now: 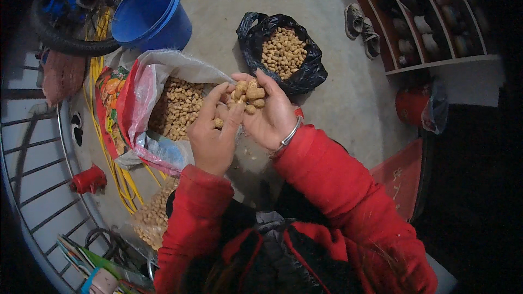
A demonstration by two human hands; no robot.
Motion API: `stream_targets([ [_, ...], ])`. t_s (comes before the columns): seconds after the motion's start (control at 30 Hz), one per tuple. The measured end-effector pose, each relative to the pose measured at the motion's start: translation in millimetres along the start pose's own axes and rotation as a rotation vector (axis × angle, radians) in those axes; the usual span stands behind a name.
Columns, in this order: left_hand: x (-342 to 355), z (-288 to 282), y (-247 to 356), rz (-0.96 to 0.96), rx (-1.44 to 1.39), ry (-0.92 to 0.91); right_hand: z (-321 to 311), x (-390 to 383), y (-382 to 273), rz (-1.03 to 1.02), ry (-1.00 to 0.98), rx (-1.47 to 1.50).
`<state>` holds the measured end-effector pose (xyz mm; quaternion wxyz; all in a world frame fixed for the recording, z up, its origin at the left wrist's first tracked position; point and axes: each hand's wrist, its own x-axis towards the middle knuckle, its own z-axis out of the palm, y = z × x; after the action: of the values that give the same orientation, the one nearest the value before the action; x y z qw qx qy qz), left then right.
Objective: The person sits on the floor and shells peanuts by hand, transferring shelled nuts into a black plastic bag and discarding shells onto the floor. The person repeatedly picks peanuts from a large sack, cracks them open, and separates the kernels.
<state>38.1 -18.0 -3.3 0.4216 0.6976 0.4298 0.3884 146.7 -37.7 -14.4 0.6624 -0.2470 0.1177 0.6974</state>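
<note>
Head view: R hand (272, 117) is palm-up, fingers curled, cradling a small heap of unshelled peanuts (254, 93); L hand (211, 136) meets it, thumb & fingertips by the heap. One nut shows btw L thumb & fingers; can't tell if it's clamped. Best keep R palm cupped & level so nuts don't roll off, w/ L fingers light. Woven sack (139, 84) w/ more nuts sits just left, rim nr L hand, could snag; black plastic bag (311, 71), also nut-filled, lies beyond R hand. Blue bucket (181, 28) & yellow cable (126, 191) stand off left.
</note>
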Motion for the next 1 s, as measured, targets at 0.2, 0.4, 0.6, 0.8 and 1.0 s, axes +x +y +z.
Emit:
stream_targets([
  [0.2, -1, -4, 1, -0.372, -0.416, 0.009, -7, 19, -40, -0.222, 0.024, 0.108],
  [0.4, 3, -8, -3, -0.487, -0.79, -0.003, -46, 50, -79, -0.276, 0.202, 0.013],
  [0.6, 6, -18, -5, -0.437, -1.049, 0.045, -1, 17, -4, 0.033, -0.041, -0.147],
  [0.8, 5, -16, -5, -0.276, -1.039, 0.04, 10, 4, 26, 0.15, -0.169, -0.046],
  [1.0, 2, -19, 1, -0.181, -0.97, 0.016, 8, 3, 29, 0.165, -0.228, -0.066],
])
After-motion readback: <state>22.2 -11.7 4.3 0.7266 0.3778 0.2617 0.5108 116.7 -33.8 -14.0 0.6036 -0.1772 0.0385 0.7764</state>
